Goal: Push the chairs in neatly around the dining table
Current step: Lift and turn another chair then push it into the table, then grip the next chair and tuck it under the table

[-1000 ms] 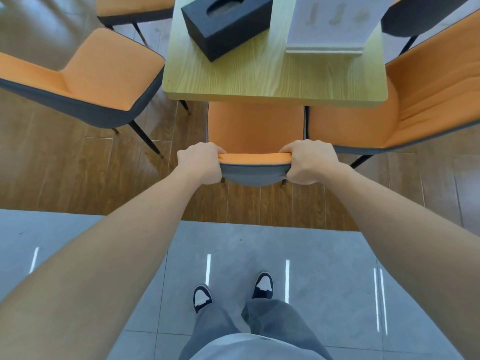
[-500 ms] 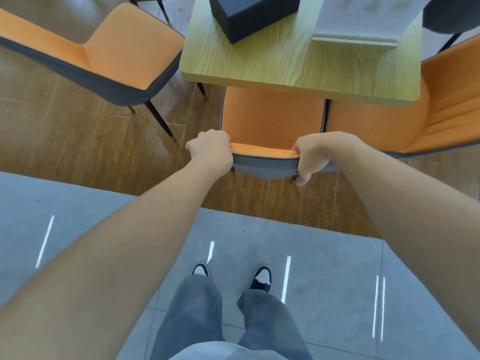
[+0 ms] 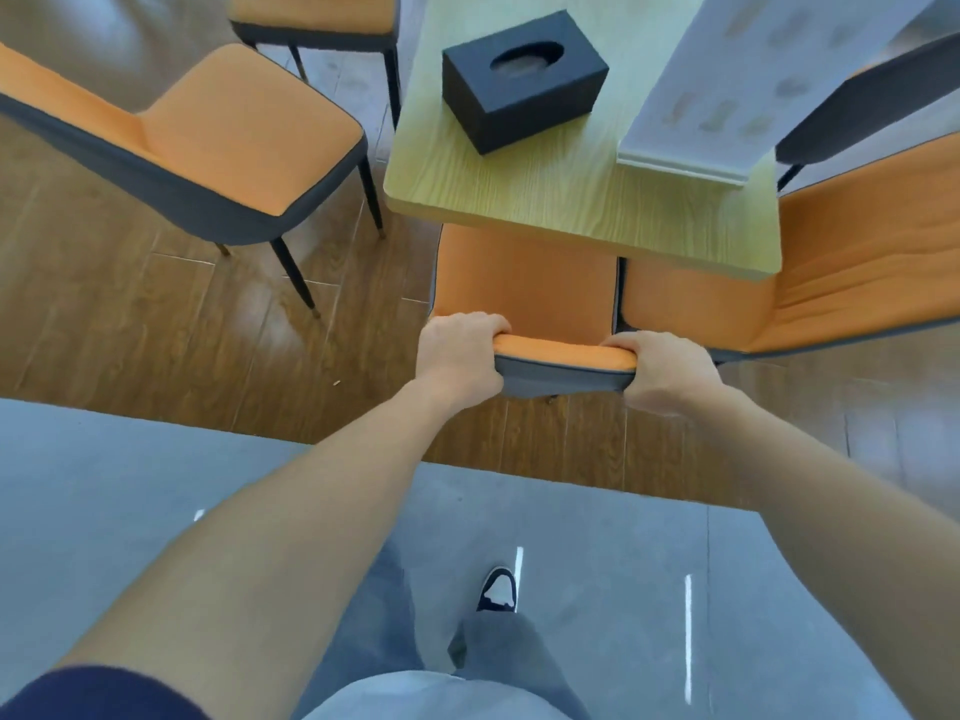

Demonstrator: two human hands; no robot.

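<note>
At the near short end of the counter, the left hand is clamped over the left end of the top edge of an orange-upholstered dining chair with a dark grey back shell, fingers curled over the orange front. The right hand grips the right end of the same edge in the same way, so both hands are closed on the backrest with bare forearms stretched out toward it. This chair stands with the front of its seat tucked under the pale yellow-green wood-grain counter, its backrest facing the person.

Just beside it on the right, touching or nearly touching along the seat edge, a second orange chair with a ribbed backrest sits at an angle, its seat partly under the counter corner. To the left, a third orange and grey chair on thin black legs stands well clear of the counter, turned askew. A fourth chair's seat shows at the top edge, near the counter's left side.

On the counter rest a black rectangular tissue box with an oval opening and a white upright sign holder. Brown wood plank flooring lies under the furniture; the person stands on grey tile, one black-and-white shoe visible.
</note>
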